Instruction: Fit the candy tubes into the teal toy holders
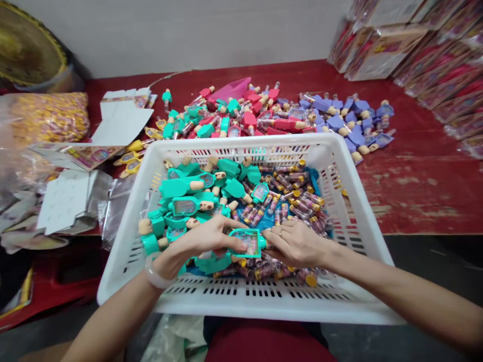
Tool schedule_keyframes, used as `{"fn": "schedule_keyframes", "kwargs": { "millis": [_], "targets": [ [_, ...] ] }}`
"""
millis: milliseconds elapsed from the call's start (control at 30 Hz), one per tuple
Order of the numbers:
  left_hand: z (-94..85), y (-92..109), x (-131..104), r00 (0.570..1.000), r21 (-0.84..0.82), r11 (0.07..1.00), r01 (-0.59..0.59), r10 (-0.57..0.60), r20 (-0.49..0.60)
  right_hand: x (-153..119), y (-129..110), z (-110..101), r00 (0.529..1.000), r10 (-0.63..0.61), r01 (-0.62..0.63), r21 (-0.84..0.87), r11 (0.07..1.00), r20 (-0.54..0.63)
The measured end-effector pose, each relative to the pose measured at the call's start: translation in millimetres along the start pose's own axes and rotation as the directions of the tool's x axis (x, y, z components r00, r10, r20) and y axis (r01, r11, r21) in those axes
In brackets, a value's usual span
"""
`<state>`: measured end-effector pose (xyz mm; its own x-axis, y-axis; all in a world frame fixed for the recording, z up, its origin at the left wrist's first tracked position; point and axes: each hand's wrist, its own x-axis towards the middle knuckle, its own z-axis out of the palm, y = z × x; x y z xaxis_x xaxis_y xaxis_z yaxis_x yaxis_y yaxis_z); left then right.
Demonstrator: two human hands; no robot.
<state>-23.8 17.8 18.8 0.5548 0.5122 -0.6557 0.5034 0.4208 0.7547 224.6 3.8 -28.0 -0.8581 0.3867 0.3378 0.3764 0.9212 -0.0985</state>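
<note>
Above a white plastic basket (279, 306), my left hand (213, 236) grips a teal toy case (245, 242) with a clear window, its thumb lying on the window. My right hand (292, 242) is closed at the case's narrow right end; what its fingers pinch there is mostly hidden. Teal cases with beige ends (184, 206) fill the basket's left side. Small clear tubes with yellow caps (302, 206) lie on blue plastic at the right side and under my hands.
Behind the basket, red cases (249, 120), purple cases (335, 120) and more teal ones cover part of the red table (415, 201). Packaged goods (388, 50) are stacked at right. White cards (64, 198) and a bag of yellow pieces (49, 118) lie at left.
</note>
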Motion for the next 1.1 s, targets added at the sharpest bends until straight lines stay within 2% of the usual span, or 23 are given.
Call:
{"fn": "schedule_keyframes", "kwargs": {
  "millis": [100, 333, 467, 667, 733, 800, 867, 900, 967, 1033, 1067, 1100],
  "targets": [
    [1.3, -4, 3, 0.998, -0.076, 0.997, 0.006, -0.001, 0.065, -2, -5, 0, 0.999, -0.038, 0.038, -0.026, 0.999, -0.006],
    [2.9, -11, 10, 0.984, -0.261, 0.964, 0.055, -0.008, 0.177, -6, -9, 1, 0.999, 0.02, -0.016, 0.074, 0.997, -0.043],
    [2.6, -11, 12, 0.982, -0.318, 0.945, 0.081, -0.022, 0.185, -7, -8, 0, 0.996, 0.032, -0.029, 0.032, 0.999, -0.086],
    [4.9, -8, 13, 0.977, -0.344, 0.926, 0.157, -0.095, 0.191, -8, -10, -1, 1.0, -0.003, 0.003, -0.012, 1.0, -0.027],
    [5.8, -9, 14, 0.978, -0.31, 0.941, 0.136, -0.077, 0.195, -8, -11, -1, 0.999, 0.042, -0.043, 0.052, 0.998, 0.015],
    [6.6, -11, 14, 0.984, -0.238, 0.968, 0.081, -0.039, 0.173, -8, -11, -3, 0.988, 0.108, -0.126, 0.181, 0.975, 0.106],
    [7.7, -11, 13, 0.991, -0.141, 0.99, 0.019, -0.001, 0.132, -7, -9, -5, 0.958, 0.177, -0.251, 0.363, 0.897, 0.225],
    [8.4, -10, 12, 0.995, -0.089, 0.996, -0.012, 0.021, 0.098, -6, -7, -6, 0.933, 0.21, -0.33, 0.462, 0.823, 0.293],
    [9.9, -5, 8, 0.996, 0.022, 0.996, -0.089, 0.088, 0.032, -5, -2, -8, 0.862, 0.256, -0.497, 0.631, 0.596, 0.437],
    [11.0, 0, 5, 0.983, 0.132, 0.975, -0.18, 0.182, -0.003, -3, 5, -7, 0.785, 0.236, -0.618, 0.7, 0.358, 0.573],
    [11.1, 1, 4, 0.974, 0.173, 0.959, -0.223, 0.228, -0.01, -2, 9, -7, 0.755, 0.206, -0.655, 0.7, 0.284, 0.622],
    [10.6, 1, 5, 0.964, 0.199, 0.945, -0.258, 0.266, -0.017, 0, 14, -6, 0.739, 0.18, -0.672, 0.693, 0.26, 0.649]
  ]
}}
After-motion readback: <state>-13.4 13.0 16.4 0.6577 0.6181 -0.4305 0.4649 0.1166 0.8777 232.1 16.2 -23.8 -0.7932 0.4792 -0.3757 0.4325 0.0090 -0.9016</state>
